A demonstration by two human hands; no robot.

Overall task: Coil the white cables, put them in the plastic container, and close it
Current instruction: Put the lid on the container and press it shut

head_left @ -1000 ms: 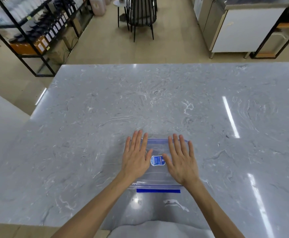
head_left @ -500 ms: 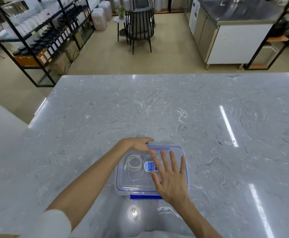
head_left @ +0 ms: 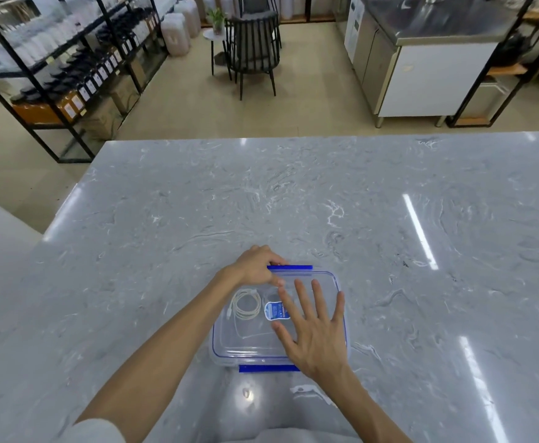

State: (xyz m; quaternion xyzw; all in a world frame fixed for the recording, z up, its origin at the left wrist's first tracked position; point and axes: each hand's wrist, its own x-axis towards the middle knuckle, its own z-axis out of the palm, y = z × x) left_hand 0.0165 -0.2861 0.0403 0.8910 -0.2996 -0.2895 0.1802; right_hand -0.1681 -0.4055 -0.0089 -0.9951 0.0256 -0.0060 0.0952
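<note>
The clear plastic container (head_left: 220,353) sits near the grey marbled counter's (head_left: 293,203) front edge, its long axis running left to right, with the blue-rimmed lid (head_left: 322,279) on top. A coiled white cable (head_left: 245,306) lies inside at the left. The right hand (head_left: 316,340) lies flat on the lid, fingers (head_left: 320,302) straight, spread and pointing away. The left hand (head_left: 255,266) curls its fingers around the far latch (head_left: 297,267), a blue strip.
</note>
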